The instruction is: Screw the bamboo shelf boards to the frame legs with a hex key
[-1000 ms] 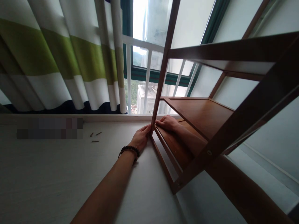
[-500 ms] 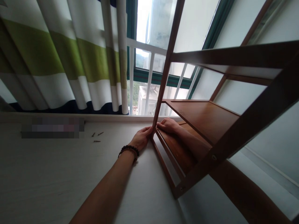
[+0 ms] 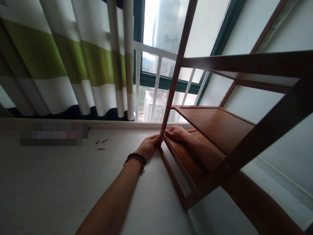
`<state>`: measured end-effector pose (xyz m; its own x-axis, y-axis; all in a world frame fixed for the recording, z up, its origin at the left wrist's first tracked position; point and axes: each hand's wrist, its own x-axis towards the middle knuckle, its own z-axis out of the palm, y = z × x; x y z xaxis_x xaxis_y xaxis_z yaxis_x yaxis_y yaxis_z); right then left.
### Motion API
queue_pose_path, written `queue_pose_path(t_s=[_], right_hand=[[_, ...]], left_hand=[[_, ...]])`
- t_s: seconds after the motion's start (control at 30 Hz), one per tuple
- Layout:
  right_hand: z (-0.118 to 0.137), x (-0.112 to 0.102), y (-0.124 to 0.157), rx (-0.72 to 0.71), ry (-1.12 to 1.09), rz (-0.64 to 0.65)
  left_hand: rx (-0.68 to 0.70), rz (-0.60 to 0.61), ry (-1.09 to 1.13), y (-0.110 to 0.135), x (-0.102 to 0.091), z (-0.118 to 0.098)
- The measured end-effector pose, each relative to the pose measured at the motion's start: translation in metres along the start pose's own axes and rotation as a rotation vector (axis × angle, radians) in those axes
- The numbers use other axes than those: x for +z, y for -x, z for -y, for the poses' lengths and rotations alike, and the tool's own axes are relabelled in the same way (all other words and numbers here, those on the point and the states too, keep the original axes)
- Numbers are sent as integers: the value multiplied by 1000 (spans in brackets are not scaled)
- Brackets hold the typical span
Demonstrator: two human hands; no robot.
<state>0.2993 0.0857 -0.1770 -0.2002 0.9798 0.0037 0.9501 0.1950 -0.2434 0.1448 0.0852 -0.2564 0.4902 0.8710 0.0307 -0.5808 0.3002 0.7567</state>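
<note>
A brown wooden shelf rack [image 3: 215, 122] with slanted posts stands at the right. My left hand [image 3: 148, 145], with dark beaded bracelets at the wrist, pinches the low end of the rack's far post from outside. Whether a small part is between those fingertips is hidden. My right hand [image 3: 176, 133] reaches in through the rack's side, over the lower shelf board [image 3: 182, 151]. Its fingers are curled at the corner where board and post meet, across from my left fingertips. Three screws [image 3: 101, 149] lie on the pale floor, left of my left hand.
A blurred-out item [image 3: 53, 134] lies by the low ledge at the left. A white, green and navy curtain [image 3: 95, 62] hangs behind it. White railing bars [image 3: 156, 88] stand before the window. The pale floor [image 3: 61, 182] extends across the front left.
The rack shifts slightly right and down in view, its near post most. Both hands keep their hold at the same corner, and the screws stay put.
</note>
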Motion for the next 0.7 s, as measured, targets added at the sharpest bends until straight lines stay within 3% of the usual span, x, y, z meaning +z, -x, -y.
queue_pose_path(t_s=[0.5, 0.7], right_hand=[[-1, 12, 6, 3, 47, -86], [-1, 17, 17, 16, 98, -239]], left_hand=[[3, 44, -96, 4, 0, -4], [69, 33, -412, 5, 0, -23]])
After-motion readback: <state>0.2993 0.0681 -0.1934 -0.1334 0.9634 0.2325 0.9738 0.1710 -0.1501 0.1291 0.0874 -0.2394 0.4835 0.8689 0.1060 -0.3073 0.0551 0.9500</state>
